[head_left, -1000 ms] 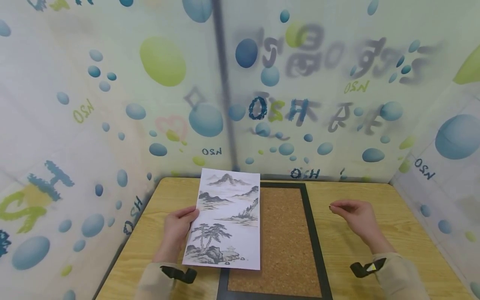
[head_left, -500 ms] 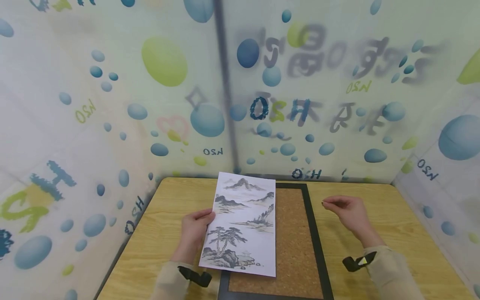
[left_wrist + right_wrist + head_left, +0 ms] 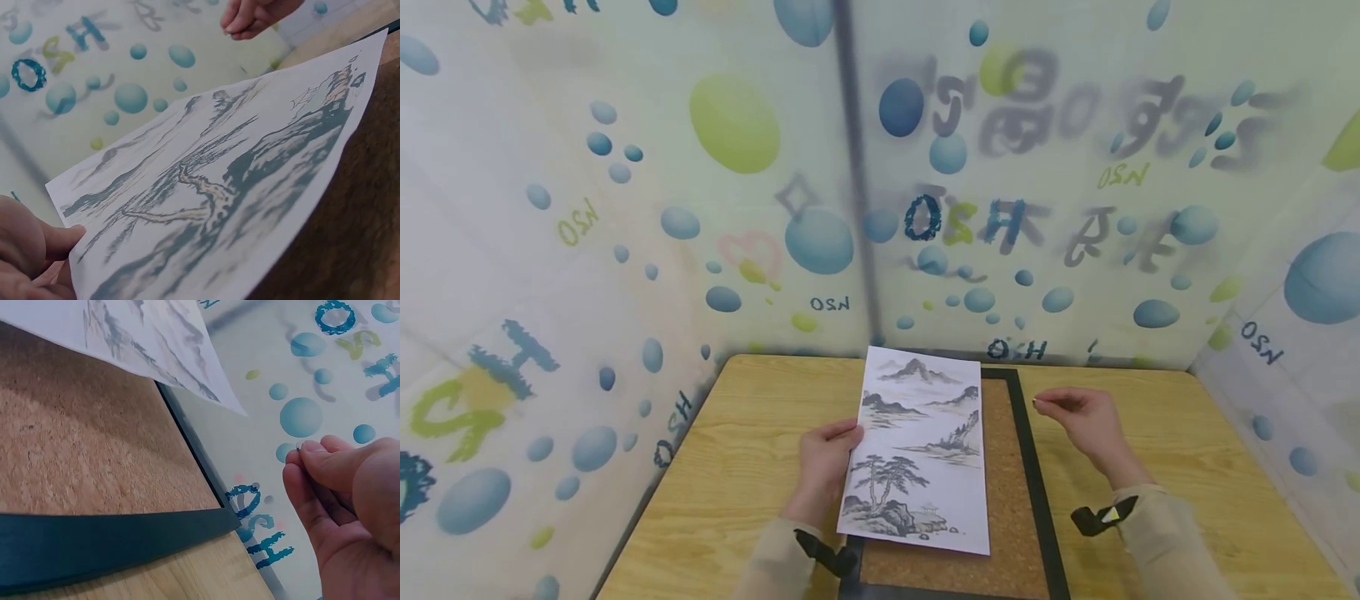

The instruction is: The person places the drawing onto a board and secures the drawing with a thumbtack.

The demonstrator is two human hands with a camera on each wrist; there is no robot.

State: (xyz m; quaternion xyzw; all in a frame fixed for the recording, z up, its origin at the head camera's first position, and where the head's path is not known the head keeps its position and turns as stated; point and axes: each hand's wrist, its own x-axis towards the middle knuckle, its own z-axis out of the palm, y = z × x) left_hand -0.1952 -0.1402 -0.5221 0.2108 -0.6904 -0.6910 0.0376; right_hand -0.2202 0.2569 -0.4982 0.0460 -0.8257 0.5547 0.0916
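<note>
My left hand (image 3: 827, 457) pinches the left edge of a sheet of paper (image 3: 925, 450) printed with an ink landscape of mountains and pine trees. Beneath the paper lies a cork board (image 3: 1011, 500) with a black frame; the sheet hides most of its cork. In the left wrist view, the thumb presses on the printed face of the tilted paper (image 3: 250, 187). Right of the board, my right hand (image 3: 1086, 425) pinches a tiny pin-like object between thumb and index finger. Only a small glint of this pin (image 3: 299, 448) shows at the fingertips in the right wrist view.
The board lies on a light wooden table (image 3: 1165, 450), with bare wood on both sides. Fabric walls (image 3: 737, 208) printed with blue and green bubbles rise behind the table and at its sides. A black wrist camera (image 3: 1105, 517) sits at the right cuff.
My left hand has carried the paper rightward, further over the cork board. My right hand has shifted a little to the left, toward the sheet, with its pinch kept.
</note>
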